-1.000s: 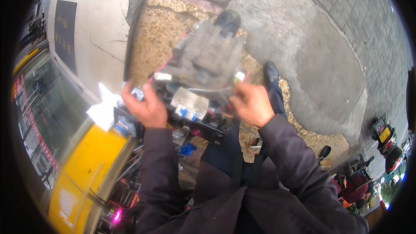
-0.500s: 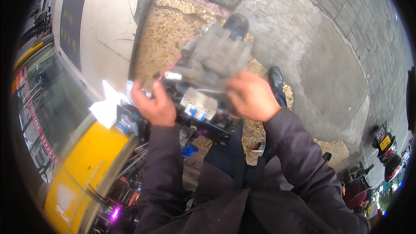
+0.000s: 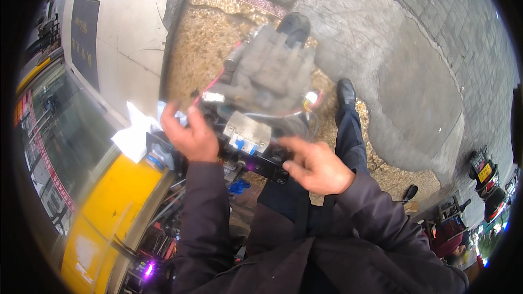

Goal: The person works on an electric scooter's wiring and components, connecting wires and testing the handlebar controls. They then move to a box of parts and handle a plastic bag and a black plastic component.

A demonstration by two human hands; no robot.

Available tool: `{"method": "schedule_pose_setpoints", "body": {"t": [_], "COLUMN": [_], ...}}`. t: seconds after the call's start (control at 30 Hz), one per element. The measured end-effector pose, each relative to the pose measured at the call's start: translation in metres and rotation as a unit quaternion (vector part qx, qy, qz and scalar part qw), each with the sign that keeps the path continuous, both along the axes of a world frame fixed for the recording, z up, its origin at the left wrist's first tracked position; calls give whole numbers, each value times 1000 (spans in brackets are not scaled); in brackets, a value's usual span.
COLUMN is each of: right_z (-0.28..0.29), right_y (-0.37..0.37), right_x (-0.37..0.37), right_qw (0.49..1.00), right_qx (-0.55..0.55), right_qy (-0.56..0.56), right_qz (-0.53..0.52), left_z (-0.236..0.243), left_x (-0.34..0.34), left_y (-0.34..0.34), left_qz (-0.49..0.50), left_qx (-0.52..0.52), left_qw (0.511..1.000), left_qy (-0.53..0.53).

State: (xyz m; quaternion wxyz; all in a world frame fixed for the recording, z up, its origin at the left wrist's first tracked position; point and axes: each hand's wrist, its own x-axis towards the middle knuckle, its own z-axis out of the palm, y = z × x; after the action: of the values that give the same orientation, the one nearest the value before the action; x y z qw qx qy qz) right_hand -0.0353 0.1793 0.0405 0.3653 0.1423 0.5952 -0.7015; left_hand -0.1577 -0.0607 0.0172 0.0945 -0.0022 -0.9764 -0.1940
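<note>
A machine with a silver metal block (image 3: 248, 129) and small blue fittings sits in front of me on a black base (image 3: 267, 170). Beyond it lies a blurred grey, glove-like shape (image 3: 269, 68) with finger-like ridges. My left hand (image 3: 192, 135) is at the machine's left side, thumb and forefinger spread apart. By the base's right end is my right hand (image 3: 318, 167), its forefinger stretched out and the thumb apart; whether it touches the base is unclear. A white connector (image 3: 213, 97) on a pink wire lies near the left fingertips, and another white connector (image 3: 311, 97) with thin wires is at the right.
White paper (image 3: 133, 133) and a yellow cabinet (image 3: 109, 207) with glass above stand at my left. Tools (image 3: 163, 234) lie jumbled beside it. A blue crumpled piece (image 3: 238, 187) is below the machine. My shoe (image 3: 346, 92) rests on the pebbled ground; a motorbike (image 3: 482, 171) stands far right.
My right hand has come down and nearer, from the machine's upper right to the right end of its base, uncovering the wires and white connector there. My left hand has barely moved.
</note>
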Motion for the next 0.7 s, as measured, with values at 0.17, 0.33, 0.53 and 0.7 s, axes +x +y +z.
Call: {"method": "schedule_pose_setpoints", "body": {"t": [0.17, 0.33, 0.53, 0.7], "right_z": [-8, -12, -7, -7], "right_y": [-13, -9, -4, -3], "right_x": [4, 3, -3, -4], "right_qw": [991, 982, 964, 957], "right_qx": [-111, -156, -200, -208], "right_qy": [-81, -104, -174, -200], "right_qz": [-2, -3, -14, -1], "left_z": [0, 1, 9, 17], "left_x": [0, 2, 1, -1], "left_y": [3, 5, 3, 6], "left_qz": [10, 22, -32, -95], "left_qx": [7, 7, -6, -20], "left_qw": [1000, 1000, 999, 994], "left_qy": [-11, -14, -43, -55]}}
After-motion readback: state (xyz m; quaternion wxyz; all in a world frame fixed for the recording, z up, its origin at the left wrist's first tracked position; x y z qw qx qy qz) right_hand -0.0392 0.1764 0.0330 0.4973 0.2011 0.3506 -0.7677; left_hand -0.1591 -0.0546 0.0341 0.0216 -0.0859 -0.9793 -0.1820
